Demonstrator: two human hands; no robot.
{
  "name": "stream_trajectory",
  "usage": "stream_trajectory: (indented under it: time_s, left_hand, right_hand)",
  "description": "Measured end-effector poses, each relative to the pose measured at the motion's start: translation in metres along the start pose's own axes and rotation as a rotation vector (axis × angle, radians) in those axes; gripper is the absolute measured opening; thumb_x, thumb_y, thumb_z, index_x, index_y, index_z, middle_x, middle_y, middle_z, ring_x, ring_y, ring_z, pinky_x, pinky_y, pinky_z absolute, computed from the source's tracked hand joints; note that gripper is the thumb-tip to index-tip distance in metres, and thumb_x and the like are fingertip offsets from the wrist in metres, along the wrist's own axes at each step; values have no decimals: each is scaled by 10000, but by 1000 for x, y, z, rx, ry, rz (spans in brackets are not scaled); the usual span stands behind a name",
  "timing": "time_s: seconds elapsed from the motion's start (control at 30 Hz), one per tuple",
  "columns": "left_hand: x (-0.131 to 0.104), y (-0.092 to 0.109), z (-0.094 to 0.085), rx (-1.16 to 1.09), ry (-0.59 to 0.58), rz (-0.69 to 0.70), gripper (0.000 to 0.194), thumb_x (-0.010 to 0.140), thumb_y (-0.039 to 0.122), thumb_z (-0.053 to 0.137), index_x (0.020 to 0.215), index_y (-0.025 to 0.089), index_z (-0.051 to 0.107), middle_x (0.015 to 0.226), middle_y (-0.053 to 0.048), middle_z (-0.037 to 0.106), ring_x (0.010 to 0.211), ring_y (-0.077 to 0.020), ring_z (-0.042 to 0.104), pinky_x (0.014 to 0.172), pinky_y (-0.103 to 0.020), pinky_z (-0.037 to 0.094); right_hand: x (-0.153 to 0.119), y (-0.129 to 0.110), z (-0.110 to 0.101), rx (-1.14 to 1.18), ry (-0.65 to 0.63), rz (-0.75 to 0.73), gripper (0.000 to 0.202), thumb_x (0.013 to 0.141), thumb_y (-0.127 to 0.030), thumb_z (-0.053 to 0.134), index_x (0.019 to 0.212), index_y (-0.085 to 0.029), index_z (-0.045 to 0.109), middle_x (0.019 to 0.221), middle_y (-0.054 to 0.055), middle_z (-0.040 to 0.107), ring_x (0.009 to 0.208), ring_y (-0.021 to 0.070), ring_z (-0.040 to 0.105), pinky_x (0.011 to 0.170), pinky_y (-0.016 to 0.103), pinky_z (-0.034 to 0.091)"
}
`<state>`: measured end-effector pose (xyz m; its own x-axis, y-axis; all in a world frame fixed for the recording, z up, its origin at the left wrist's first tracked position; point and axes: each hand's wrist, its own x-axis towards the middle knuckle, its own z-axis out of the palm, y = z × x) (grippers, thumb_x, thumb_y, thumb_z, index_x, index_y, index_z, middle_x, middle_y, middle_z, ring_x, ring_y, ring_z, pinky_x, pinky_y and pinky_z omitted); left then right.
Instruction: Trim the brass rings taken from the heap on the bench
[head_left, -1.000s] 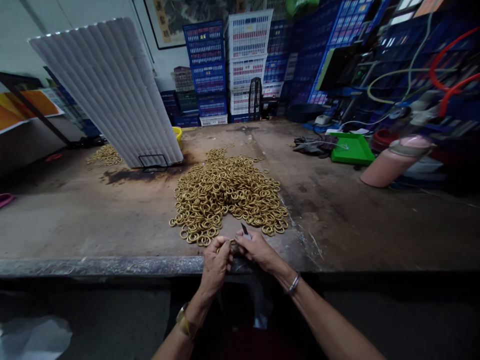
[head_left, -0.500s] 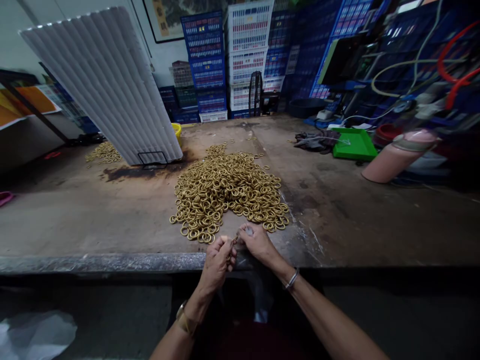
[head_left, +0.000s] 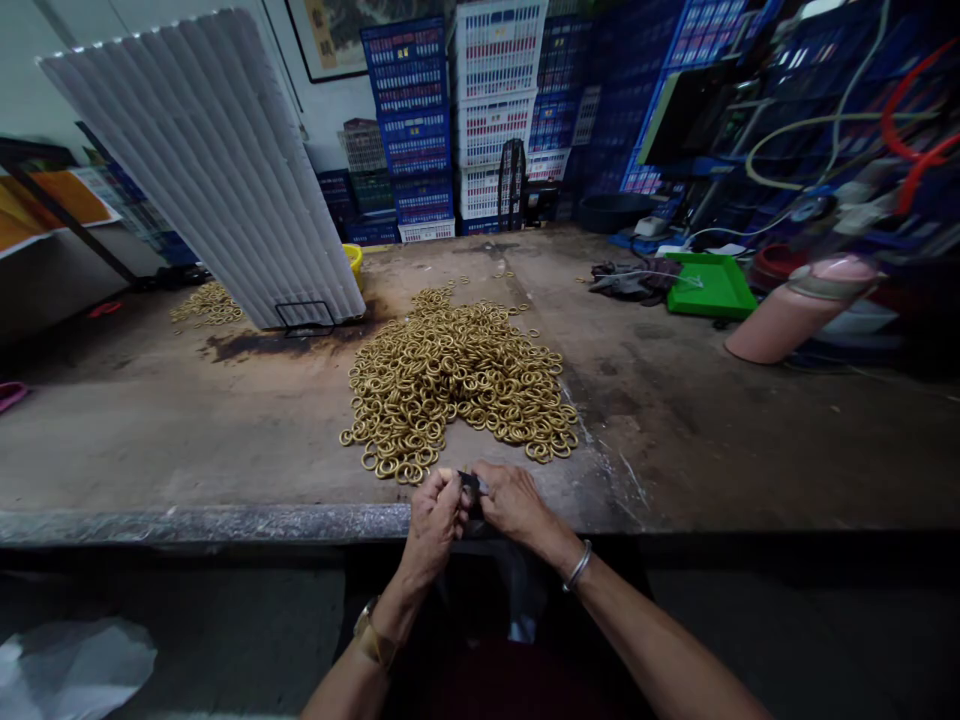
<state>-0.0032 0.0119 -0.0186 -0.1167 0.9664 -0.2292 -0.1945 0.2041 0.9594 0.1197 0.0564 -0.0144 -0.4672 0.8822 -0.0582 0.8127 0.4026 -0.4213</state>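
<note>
A large pile of gold-coloured rings [head_left: 457, 370] lies on the brown table [head_left: 660, 420]. Just in front of it, near the table's front edge, my two hands meet. My left hand [head_left: 436, 515] is closed, its fingertips pinched together; whatever it holds is too small and hidden to name. My right hand [head_left: 514, 500] is closed round a small dark tool [head_left: 471, 482], whose dark end reaches to the fingertips of my left hand. A watch is on my left wrist and a silver bangle on my right.
A ribbed pale panel [head_left: 217, 170] leans at the left, with more rings [head_left: 210, 303] beside it. At the right are a green tray [head_left: 709, 285], a dark cloth [head_left: 630, 280] and a pink cylinder [head_left: 787, 315]. Stacked crates [head_left: 495, 110] stand behind the table.
My right hand has turned knuckles-up, and the dark tool now shows between my hands. My left hand has barely moved.
</note>
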Motion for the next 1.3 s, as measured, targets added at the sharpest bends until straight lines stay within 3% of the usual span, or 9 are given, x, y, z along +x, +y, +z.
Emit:
stream_trajectory:
  time_s: [0.13,0.33,0.47,0.57,0.77,0.93,1.1,1.2,1.3]
  left_hand:
    - [-10,9,-1,-109,-67,-70,304,732,453,557,738,159,481,574,50,466,425,-34,402,363,-129,264]
    - [-21,10,1,-358,-174,-240,292,731,424,579,740,152,476,673,-4,545,466,-52,442,350,-141,280]
    - [-20,3,1,-442,-195,-297,273,718,379,610,713,150,460,740,-57,599,493,-66,479,350,-141,273]
    - [-18,1,-3,-539,-208,-343,236,713,340,620,738,155,476,702,-33,580,491,-65,482,348,-132,241]
    - [-11,3,-8,-654,-207,-361,262,645,318,684,703,133,509,670,-20,535,531,-67,495,353,-123,226]
    - [3,8,-4,-479,-88,-238,319,603,362,708,681,155,477,626,23,494,481,-50,449,350,-127,219]
    - [17,4,-5,48,145,175,269,698,389,598,863,178,570,548,48,476,440,-66,405,415,-173,320]
    - [20,0,-8,278,143,397,246,715,296,581,933,188,615,682,-2,580,606,-114,514,610,-224,415]
    - [21,-1,-7,393,90,464,244,730,255,551,953,186,622,734,-34,625,658,-148,553,686,-266,429]
  right_hand:
    - [11,6,-3,-114,42,121,259,759,-171,406,966,-193,559,823,69,656,719,162,580,600,238,308]
    - [40,15,-15,-203,228,220,219,765,-192,430,965,-185,518,805,68,653,734,189,604,603,250,324]
    - [61,16,-19,-258,242,223,217,792,-193,406,990,-177,494,797,81,653,725,205,611,588,256,328]
    - [71,17,-20,-283,189,228,202,813,-164,371,953,-185,516,809,90,650,733,193,610,592,254,334]
    - [68,21,-21,-210,261,173,175,795,-202,413,915,-197,540,870,63,627,748,153,579,584,236,315]
    - [66,22,-17,209,321,185,119,719,-224,471,622,-169,514,573,-11,526,537,95,447,496,213,257]
    - [53,18,-11,968,101,243,107,642,-250,500,585,-167,463,489,-63,438,399,47,298,389,183,209]
    - [40,12,-10,1202,-34,285,147,629,-288,523,589,-158,467,509,-60,457,362,25,275,348,172,175]
    - [30,7,-11,1317,-103,321,190,615,-319,555,585,-156,462,513,-66,456,348,13,285,333,160,168]
